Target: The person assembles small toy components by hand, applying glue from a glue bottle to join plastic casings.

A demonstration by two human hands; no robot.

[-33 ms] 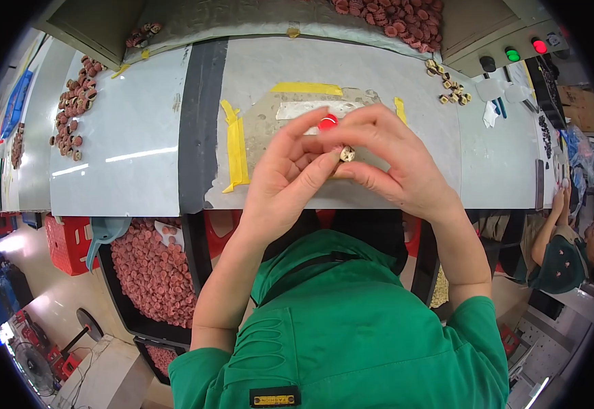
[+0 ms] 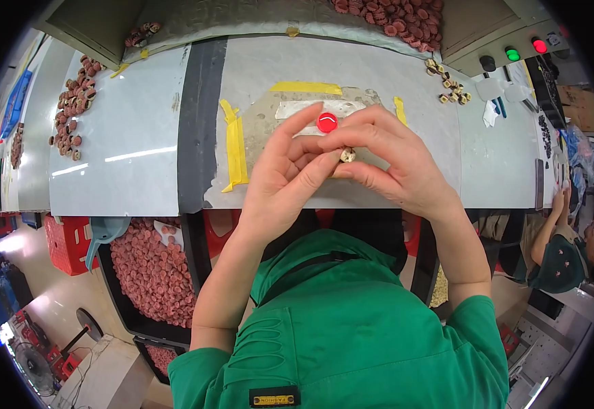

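Both of my hands meet over the worktop, near its front edge. My left hand (image 2: 280,180) is closed, with its thumb tip against a small pale block with dark edges (image 2: 347,155); its index finger sticks up and away. From the other side, my right hand (image 2: 399,163) pinches toward the same block, thumb below and fingers curled above. Fingers partly hide the block. Just beyond it, between the index fingers, shows a glossy red disc (image 2: 326,122) with a white streak. Whether the disc is touched or lies on the worktop, I cannot tell.
Yellow tape (image 2: 235,150) frames a worn patch of the worktop (image 2: 413,191). Small pale-and-dark blocks (image 2: 452,92) lie at the right, reddish round pieces (image 2: 75,102) at the left. A black bin of pink pieces (image 2: 150,273) stands below left. Another person (image 2: 559,252) sits far right.
My left index finger has drawn slightly away from the red disc, which shows more fully now. The right fingers have shifted a little. The block stays between my hands.
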